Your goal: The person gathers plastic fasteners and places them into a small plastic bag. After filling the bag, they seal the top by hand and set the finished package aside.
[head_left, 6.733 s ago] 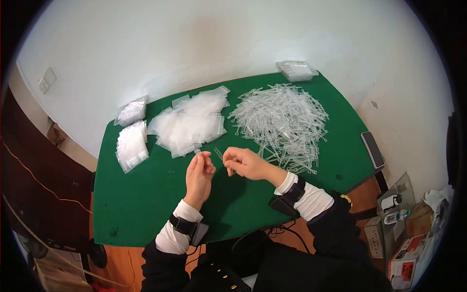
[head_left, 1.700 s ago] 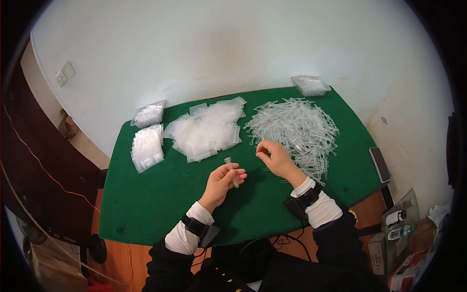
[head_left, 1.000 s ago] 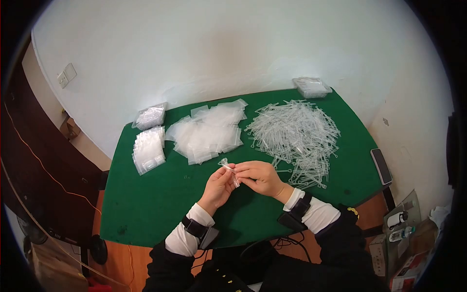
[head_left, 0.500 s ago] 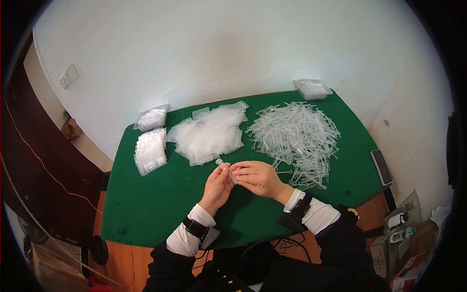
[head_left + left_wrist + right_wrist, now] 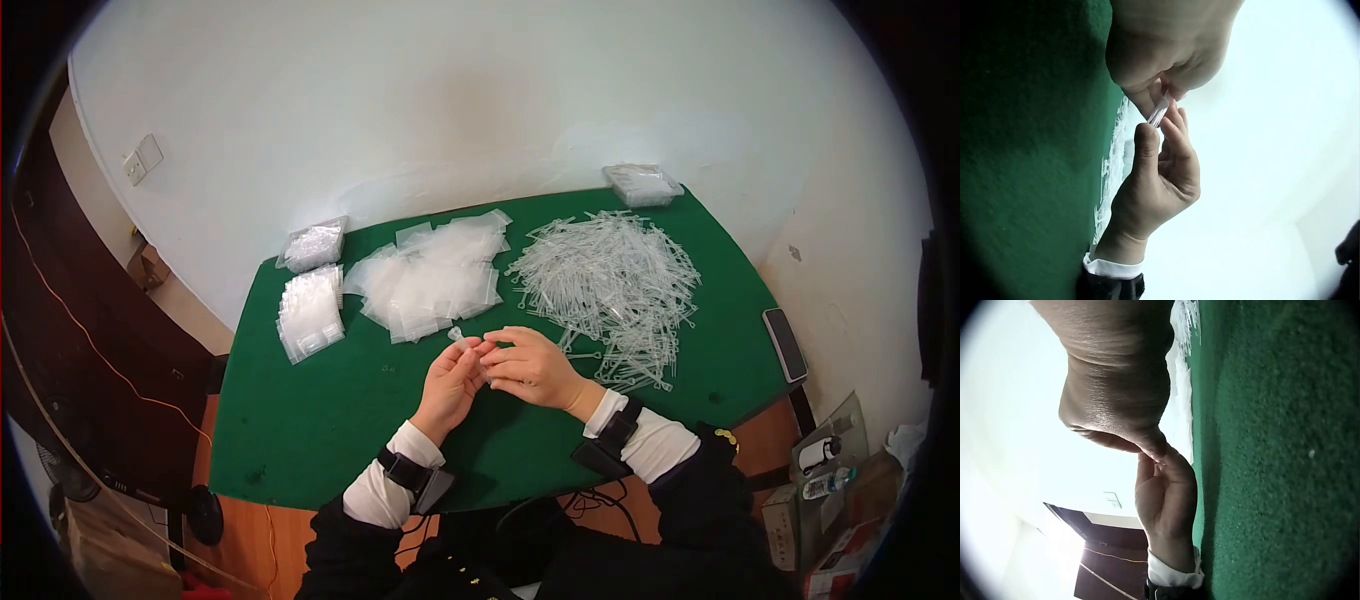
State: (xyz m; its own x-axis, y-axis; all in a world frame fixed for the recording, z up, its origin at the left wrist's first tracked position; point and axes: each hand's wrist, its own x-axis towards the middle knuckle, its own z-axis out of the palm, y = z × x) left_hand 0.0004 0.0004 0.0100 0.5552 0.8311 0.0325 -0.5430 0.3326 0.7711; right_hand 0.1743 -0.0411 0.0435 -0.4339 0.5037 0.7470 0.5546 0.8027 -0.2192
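My left hand (image 5: 449, 388) pinches a small bundle of clear plastic sticks (image 5: 456, 334) above the green table, its looped ends poking out past the fingertips. My right hand (image 5: 540, 370) meets it from the other side, thumb and fingers around the bundle's lower end. The left wrist view shows the sticks (image 5: 1158, 114) tilted between both hands, lying close together. In the right wrist view the fingers cover the bundle. Right of the hands spreads a big loose pile of the same sticks (image 5: 605, 285). Behind them lie flat clear zip bags (image 5: 430, 285) in an overlapping heap.
At left, a fanned row of small filled bags (image 5: 310, 315) lies before a clear packet (image 5: 314, 243). Another packed clear tray (image 5: 643, 186) sits at the back right corner. A dark phone-like device (image 5: 784, 345) lies on the right edge. The wall (image 5: 480, 130) rises behind the table.
Earlier the right hand was at the stick pile; it came left to the bundle in the left hand. Over the last half second its fingers shift slightly along the sticks.
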